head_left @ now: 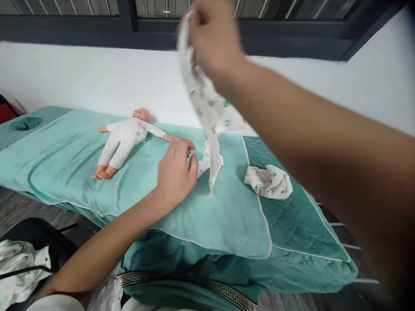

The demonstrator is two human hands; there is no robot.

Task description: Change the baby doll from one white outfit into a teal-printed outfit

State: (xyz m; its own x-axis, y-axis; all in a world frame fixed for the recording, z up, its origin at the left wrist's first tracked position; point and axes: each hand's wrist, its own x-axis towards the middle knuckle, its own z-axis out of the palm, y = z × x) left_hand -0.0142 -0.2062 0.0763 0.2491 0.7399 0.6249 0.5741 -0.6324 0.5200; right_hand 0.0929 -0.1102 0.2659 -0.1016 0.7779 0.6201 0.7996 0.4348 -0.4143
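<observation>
My right hand (215, 43) is raised high before the window, its fingers closed on a white baby garment (202, 95) printed with small teal figures. The cloth hangs down in a loose, slightly blurred strip, and its exact cut cannot be made out. Below it, my left hand (177, 170) hovers over the bed with bent fingers and the thumb apart, seemingly holding nothing. Just beyond its fingertips is a patterned white cloth piece (205, 162), partly hidden; whether it belongs to the hanging garment is unclear. A baby doll (125, 136) in a white body lies face up to the left.
A crumpled printed cloth (269, 181) lies at the right on the green quilted bed (292, 220). A pale green sheet (227, 224) covers much of the bed. White wall (81, 82) and a dark window frame (292, 41) stand behind. A black bag (39, 235) with cloth is lower left.
</observation>
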